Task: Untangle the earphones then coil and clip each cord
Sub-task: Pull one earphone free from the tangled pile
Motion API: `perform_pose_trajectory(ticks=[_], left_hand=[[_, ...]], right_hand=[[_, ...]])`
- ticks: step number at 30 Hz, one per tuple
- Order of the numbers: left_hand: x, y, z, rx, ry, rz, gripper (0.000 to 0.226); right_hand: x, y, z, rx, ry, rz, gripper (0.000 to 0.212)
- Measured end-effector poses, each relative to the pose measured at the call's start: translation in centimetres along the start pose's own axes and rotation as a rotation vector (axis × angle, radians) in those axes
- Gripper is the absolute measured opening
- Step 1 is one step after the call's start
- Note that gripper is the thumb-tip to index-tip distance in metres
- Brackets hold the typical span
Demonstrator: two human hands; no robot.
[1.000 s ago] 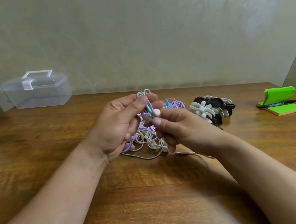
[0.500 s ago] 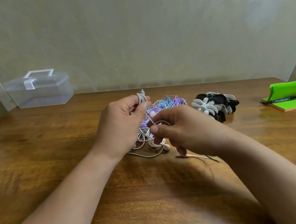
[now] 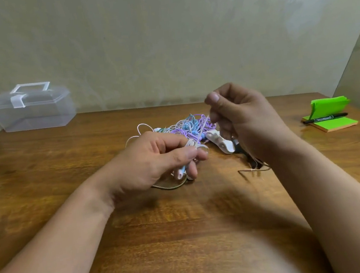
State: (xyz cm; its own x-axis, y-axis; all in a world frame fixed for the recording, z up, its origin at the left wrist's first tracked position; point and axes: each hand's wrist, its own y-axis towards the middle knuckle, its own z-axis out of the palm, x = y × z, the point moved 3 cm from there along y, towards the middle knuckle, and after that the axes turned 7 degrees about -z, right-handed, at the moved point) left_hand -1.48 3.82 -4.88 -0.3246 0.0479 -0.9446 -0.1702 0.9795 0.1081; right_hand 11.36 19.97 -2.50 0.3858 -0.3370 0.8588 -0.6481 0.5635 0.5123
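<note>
the left grip [image 3: 153,161] curls round a bunch of white cord [image 3: 202,128] and its earbuds [image 3: 181,173], low over the desk [image 3: 183,224]. the right grip [image 3: 241,119], held higher, pinches a strand of that cord, taut between the two. just behind lies the tangle of purple, blue and white earphones [image 3: 187,125], with white clips [image 3: 219,142] beside it. a clear box [image 3: 31,108] stands far left, and green notes [image 3: 331,119] with a marker [image 3: 324,118] far right.

Right grip [image 3: 242,119] has lifted, stretching a white cord [image 3: 203,127] from left grip [image 3: 155,160].
</note>
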Motion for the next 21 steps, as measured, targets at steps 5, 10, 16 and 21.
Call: perform_pose_trajectory(ticks=[5, 10, 16, 21], left_hand=[[-0.4, 0.5, -0.8, -0.111, -0.384, 0.068, 0.024], [0.4, 1.0, -2.2, -0.420, -0.398, 0.052, 0.028], [0.8, 1.0, -2.8, -0.559, -0.017, 0.032, 0.025], [1.0, 0.4, -2.6, -0.444, 0.305, -0.018, 0.015]], right_hand=[[-3.1, -1.3, 2.6, 0.169, -0.189, 0.086, 0.025], [-2.7, -2.3, 4.9, 0.277, -0.322, 0.087, 0.029], [-1.2, -2.5, 5.0, 0.399, -0.531, 0.068, 0.021], [0.1, -1.5, 2.9, 0.339, -0.587, -0.003, 0.013]])
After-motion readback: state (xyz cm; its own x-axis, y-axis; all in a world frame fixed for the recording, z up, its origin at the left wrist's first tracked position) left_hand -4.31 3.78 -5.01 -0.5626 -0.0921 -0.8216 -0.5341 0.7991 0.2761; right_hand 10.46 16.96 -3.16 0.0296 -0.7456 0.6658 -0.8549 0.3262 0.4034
